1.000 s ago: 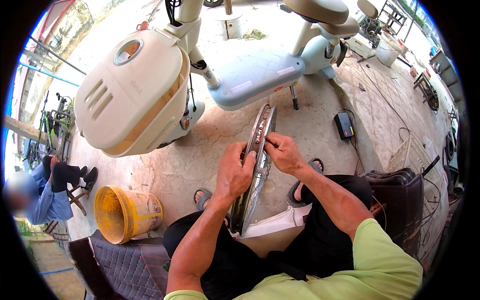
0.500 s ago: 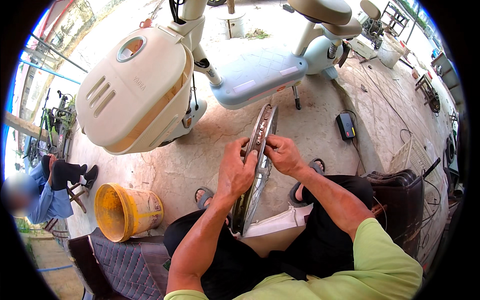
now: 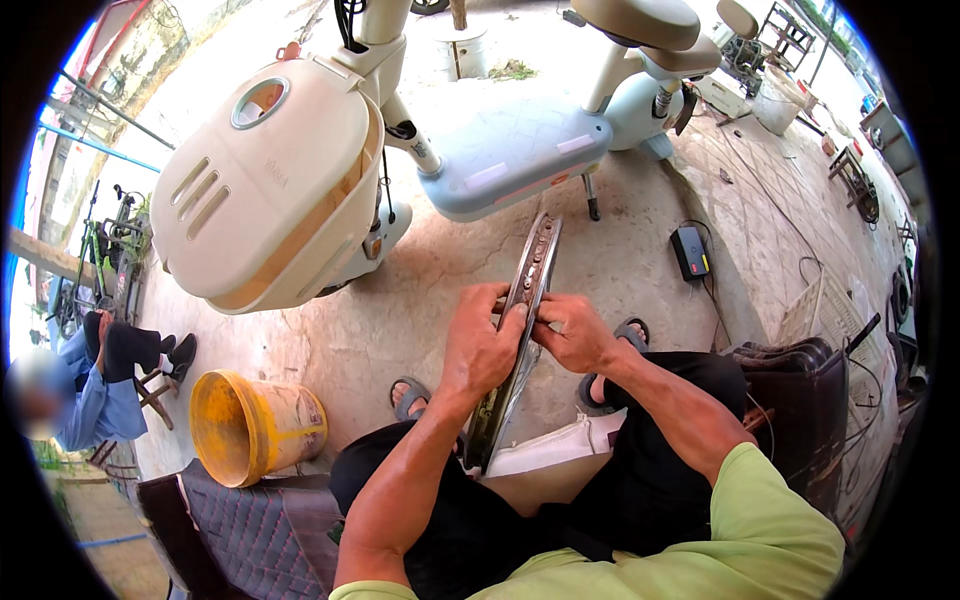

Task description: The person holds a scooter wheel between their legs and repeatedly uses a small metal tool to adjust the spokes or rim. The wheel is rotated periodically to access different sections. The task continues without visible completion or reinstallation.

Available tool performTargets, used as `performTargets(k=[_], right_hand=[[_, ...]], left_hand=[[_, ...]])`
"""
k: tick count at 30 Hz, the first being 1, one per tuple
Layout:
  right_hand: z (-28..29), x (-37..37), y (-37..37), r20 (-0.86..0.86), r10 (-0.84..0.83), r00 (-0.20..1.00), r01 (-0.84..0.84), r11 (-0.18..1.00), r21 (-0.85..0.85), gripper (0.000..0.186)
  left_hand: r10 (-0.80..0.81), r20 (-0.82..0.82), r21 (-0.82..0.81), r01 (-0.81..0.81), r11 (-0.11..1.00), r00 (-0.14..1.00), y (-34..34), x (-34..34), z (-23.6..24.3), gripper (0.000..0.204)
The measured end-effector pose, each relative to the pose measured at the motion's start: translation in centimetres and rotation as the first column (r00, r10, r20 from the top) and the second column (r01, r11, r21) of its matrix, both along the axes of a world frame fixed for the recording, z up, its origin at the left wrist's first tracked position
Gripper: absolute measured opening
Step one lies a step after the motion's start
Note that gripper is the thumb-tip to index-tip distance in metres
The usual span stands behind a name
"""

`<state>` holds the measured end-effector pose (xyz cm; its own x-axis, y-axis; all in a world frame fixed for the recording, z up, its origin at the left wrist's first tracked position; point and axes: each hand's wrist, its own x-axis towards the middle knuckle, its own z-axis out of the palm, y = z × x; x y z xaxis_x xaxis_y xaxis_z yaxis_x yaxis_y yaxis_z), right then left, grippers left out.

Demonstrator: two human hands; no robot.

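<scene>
A bare metal wheel rim (image 3: pixel 536 262) stands on edge between my knees, tilted away from me, with a row of holes along its rusty inner band. My left hand (image 3: pixel 484 340) closes on its left side, the thumb lying along the band. On the opposite side my right hand (image 3: pixel 577 335) pinches the rim with bent fingers. Both hands are at about the same height on it. The rim's lower end rests by a pale cloth or cover (image 3: pixel 555 448) across my lap. Whether anything small lies under my fingertips is hidden.
Ahead stands an electric scooter with a cream front basket (image 3: pixel 265 190) and pale blue footboard (image 3: pixel 520 160). A yellow bucket (image 3: pixel 228 430) lies tipped at left, near a seated person (image 3: pixel 85 380). A black charger (image 3: pixel 690 252) with a cable sits on the concrete at right.
The rim has turned slightly, its top leaning a little further right and showing its band more. Both hands have shifted slightly lower and to the right, still holding it.
</scene>
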<state>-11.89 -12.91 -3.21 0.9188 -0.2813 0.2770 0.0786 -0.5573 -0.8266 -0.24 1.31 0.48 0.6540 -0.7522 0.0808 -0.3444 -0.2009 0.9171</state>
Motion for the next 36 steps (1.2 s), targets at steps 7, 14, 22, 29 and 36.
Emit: performTargets(k=[7,14,22,29,36], right_hand=[[2.0,0.6,0.5,-0.045,0.091,0.995,-0.095,0.991,-0.097,0.017],[0.9,0.0,-1.1,-0.131,-0.261,0.957,0.28,0.946,0.166,0.01],[-1.4,1.4,-0.3,-0.171,-0.045,0.984,0.136,0.81,0.571,0.015],[-5.2,2.2,-0.6,0.007,-0.067,0.998,0.051,0.818,0.574,0.021],[-4.6,2.3,0.2,0.021,-0.158,0.987,0.136,0.905,0.404,0.022]], left_hand=[[0.029,-0.029,0.008,-0.029,1.0,0.999,0.6,0.4,-1.4,0.032],[-0.017,0.094,-0.056,0.022,0.998,0.995,-0.4,-0.4,-1.6,0.033],[0.038,0.063,-0.074,-0.033,0.997,0.997,0.6,-0.2,-1.2,0.031],[0.056,0.024,-0.077,-0.054,0.996,0.998,0.6,-0.1,-2.1,0.034],[0.038,-0.004,-0.024,-0.038,0.999,0.999,0.9,0.0,-1.2,0.035]])
